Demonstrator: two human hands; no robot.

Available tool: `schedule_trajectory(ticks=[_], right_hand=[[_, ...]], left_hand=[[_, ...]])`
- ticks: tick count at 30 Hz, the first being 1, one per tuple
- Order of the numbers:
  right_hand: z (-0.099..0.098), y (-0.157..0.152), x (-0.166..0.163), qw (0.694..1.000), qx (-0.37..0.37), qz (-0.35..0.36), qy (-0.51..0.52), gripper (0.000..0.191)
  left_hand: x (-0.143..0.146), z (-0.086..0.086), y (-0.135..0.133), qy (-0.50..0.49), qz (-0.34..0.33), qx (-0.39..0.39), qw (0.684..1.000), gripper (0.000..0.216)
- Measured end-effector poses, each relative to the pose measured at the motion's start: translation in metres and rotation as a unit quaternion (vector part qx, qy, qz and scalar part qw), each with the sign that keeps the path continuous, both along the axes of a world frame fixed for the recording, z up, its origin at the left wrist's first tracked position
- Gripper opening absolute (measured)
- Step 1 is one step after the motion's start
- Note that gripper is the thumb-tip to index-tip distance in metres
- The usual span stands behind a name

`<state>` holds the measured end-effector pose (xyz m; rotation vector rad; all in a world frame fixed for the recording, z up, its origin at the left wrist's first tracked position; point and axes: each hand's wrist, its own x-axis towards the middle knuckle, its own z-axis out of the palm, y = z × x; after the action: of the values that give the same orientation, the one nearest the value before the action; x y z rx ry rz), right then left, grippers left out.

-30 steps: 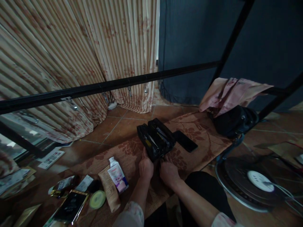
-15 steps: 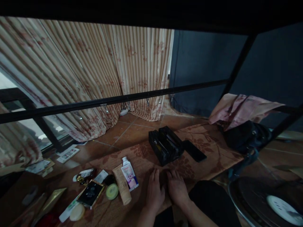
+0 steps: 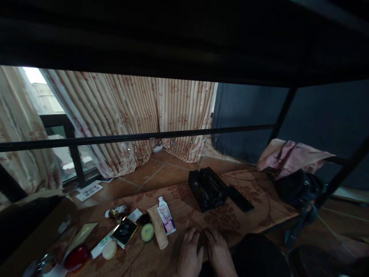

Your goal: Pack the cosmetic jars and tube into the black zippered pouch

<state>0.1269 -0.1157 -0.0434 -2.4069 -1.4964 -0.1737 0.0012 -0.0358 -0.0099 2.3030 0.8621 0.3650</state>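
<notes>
Loosely, the left hand [image 3: 190,252] and the right hand [image 3: 219,254] lay palm down by the near edge of the patterned cloth [image 3: 183,207], fingers extended, a narrow gap between the two. From them the black case [image 3: 206,190] stood at twelve o'clock, its back end by the cloth's far edge, with a bare strip of cloth before it and a dark phone [image 3: 240,199] just beside it at one o'clock. Open cloth also ran out towards two o'clock, whereas around ten o'clock the white tube [image 3: 166,219] and tan tube [image 3: 157,226] bordered the free room.
</notes>
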Motion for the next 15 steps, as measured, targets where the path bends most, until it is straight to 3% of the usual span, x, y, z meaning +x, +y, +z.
schedule_trajectory(ticks=[8,15], right_hand=[[-0.013,-0.009,0.001,0.999,-0.035,0.019,0.02,0.047],[-0.006,-0.011,-0.001,0.997,-0.053,0.032,0.037,0.049]], left_hand=[[-0.004,-0.001,0.0,0.008,-0.001,-0.001,1.0,0.054],[-0.004,0.0,-0.004,0.001,0.011,0.006,1.0,0.053]])
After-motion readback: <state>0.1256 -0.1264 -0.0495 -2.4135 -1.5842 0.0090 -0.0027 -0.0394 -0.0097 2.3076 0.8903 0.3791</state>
